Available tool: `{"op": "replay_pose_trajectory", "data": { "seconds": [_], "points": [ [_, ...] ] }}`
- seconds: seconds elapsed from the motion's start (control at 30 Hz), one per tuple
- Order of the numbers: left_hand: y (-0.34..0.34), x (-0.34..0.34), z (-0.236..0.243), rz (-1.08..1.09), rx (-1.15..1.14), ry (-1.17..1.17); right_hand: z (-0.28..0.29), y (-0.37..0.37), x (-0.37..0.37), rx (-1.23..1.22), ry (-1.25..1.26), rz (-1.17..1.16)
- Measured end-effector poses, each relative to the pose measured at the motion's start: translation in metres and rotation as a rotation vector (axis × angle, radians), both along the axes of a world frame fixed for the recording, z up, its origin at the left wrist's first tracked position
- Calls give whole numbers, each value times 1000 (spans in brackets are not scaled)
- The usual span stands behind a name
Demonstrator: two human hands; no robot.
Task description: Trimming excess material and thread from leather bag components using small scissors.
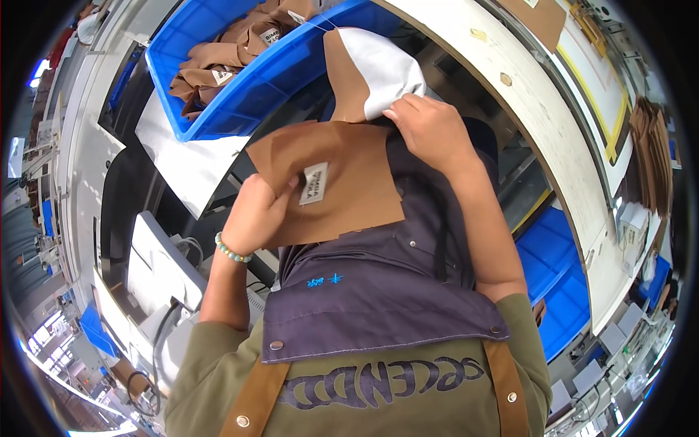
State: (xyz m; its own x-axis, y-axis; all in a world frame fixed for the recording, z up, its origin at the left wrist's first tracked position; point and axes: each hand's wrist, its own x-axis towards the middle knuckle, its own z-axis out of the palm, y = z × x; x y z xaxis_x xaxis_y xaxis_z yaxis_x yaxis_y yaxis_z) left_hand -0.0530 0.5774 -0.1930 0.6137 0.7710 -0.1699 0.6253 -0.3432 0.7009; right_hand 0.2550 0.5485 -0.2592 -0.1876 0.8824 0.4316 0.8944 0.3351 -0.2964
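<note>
In front of my apron, a flat brown panel (357, 171) with a small white label (314, 183) hangs from my left hand (256, 210). The thumb lies on its face beside the label, and the other fingers are hidden behind it. My right hand (431, 131) pinches the edge of a second brown piece (344, 76), whose folded-over side shows a white back. That piece sits just beyond the panel, against a blue plastic bin (251, 95). Several crumpled brown pieces (240, 40) with white labels fill the bin.
To the right, a long pale tabletop (535, 109) curves past my arm, with blue bins (557, 291) below it. Brown sheets (650, 156) hang at the far right. A white sheet (186, 156) lies under the bin, and a pale machine (164, 262) stands by my left arm.
</note>
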Motion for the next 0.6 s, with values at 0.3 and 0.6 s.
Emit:
{"op": "replay_pose_trajectory", "data": {
  "seconds": [0.3,0.6],
  "points": [
    [22,-32,-7,631,-95,-418,41,-19,2,-38,-76,145],
    [41,-63,-37,993,-567,-927,54,-18,30,-188,-207,18]
  ]
}}
